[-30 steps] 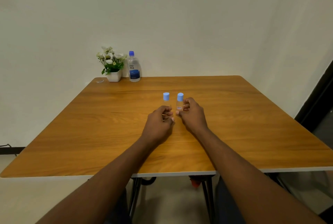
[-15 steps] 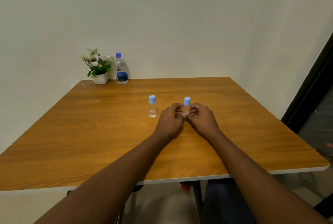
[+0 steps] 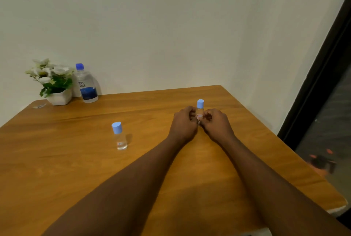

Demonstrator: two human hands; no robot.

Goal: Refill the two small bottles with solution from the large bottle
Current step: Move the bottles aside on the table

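Two small clear bottles with light-blue caps are on the wooden table [image 3: 57, 159]. One small bottle [image 3: 119, 136] stands alone, left of my arms. The other small bottle [image 3: 200, 109] stands between my hands. My left hand [image 3: 185, 124] and my right hand [image 3: 215, 124] both curl their fingers round its lower body, so only its cap and neck show. The large clear bottle [image 3: 85, 84], with a blue cap and a blue label, stands capped at the table's far left corner, well away from both hands.
A white pot of white flowers [image 3: 54, 81] stands beside the large bottle at the back left. A small clear scrap [image 3: 40, 105] lies near that corner. The table's right edge runs close to a dark door frame [image 3: 322, 76].
The view has swung to the right. Both hands have come together round the right small bottle; my left hand has left the other small bottle, which now stands alone at the left.
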